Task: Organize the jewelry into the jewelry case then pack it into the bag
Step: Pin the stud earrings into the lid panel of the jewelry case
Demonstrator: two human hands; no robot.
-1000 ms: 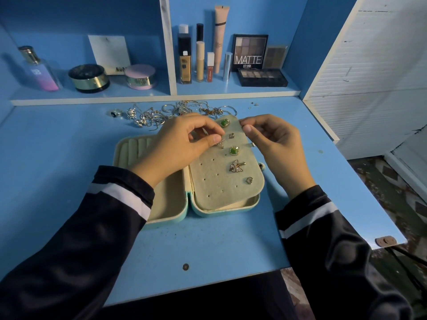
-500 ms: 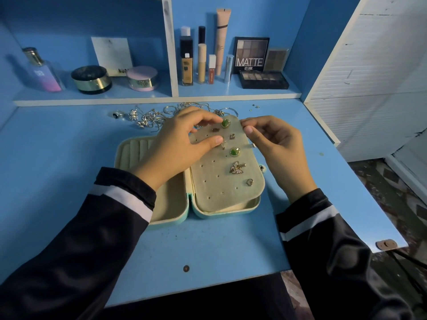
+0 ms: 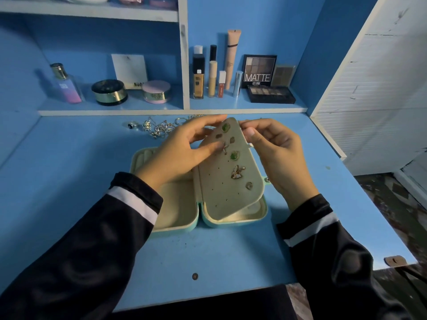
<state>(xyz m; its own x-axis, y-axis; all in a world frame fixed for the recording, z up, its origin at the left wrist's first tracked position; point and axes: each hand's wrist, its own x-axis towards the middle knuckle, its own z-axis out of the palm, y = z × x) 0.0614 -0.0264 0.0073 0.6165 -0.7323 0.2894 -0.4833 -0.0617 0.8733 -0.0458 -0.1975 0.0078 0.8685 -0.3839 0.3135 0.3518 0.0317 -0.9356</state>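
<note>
Earring panel [image 3: 221, 181] now tilted up off the open jewelry case [image 3: 175, 215], frame centre — left hand [image 3: 178, 153] grips its top edge, thumb on a stud [image 3: 224, 147], right hand [image 3: 277, 153] pinches its upper-right edge.

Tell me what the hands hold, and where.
Both grip the earring panel near its top: left hand at the left edge, thumb on its face; right hand pinches the right edge.
</note>
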